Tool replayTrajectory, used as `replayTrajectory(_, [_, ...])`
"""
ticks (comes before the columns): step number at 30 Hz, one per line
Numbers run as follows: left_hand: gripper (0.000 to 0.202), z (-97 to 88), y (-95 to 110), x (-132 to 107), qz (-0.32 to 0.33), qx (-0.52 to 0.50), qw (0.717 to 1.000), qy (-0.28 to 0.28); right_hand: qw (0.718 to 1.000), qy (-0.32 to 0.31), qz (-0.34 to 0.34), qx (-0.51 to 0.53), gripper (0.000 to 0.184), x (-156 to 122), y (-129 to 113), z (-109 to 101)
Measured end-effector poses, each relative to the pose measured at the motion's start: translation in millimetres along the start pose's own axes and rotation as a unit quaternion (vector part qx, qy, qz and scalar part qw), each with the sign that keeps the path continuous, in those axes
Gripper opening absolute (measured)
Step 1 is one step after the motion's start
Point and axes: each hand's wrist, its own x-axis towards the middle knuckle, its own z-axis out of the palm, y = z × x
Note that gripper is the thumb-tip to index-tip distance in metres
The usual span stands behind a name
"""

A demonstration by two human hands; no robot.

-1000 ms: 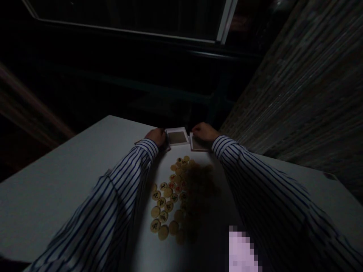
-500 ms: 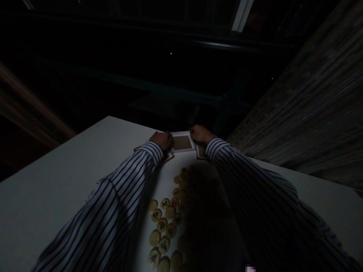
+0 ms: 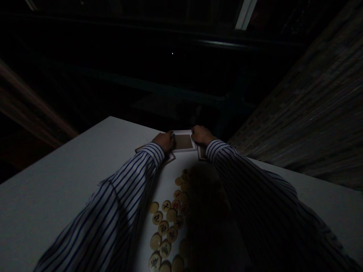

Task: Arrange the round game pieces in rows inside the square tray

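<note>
A shallow white-rimmed box (image 3: 185,150) with a brownish inside lies near the far edge of the table. Its left side is gripped by my left hand (image 3: 164,141), fingers curled at the rim. My right hand (image 3: 202,135) is closed over the opposite side, near the far right corner. Flat pieces with brownish edges show partly under each hand, a left piece (image 3: 170,158) and a right piece (image 3: 202,152); whether they join the box I cannot tell. Nearer to me, between my forearms, lie several round wooden Chinese chess pieces (image 3: 171,215), some with black or red characters.
The white table (image 3: 93,151) reaches out to both sides. Shadow from my right arm covers part of the chess pieces. A striped fabric-like surface (image 3: 312,102) rises beyond the table's right edge. Past the far edge it is very dark.
The view has shifted slightly, so the table and chess pieces appear a little lower and to the right. Both hands keep their hold on the box.
</note>
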Motion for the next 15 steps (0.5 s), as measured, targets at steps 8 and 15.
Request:
replayTrajectory(8, [0.046,-12.3,0,0,-0.008,-0.145,0.982,0.117,0.995,0.09,-0.006,0.032,0.036,-7,2,-19])
replayTrajectory(15, [0.046,-29.0,5,-8,-0.01,-0.271,0.942,0.198,0.977,0.176,-0.02,0.117,0.035,-25,0,-36])
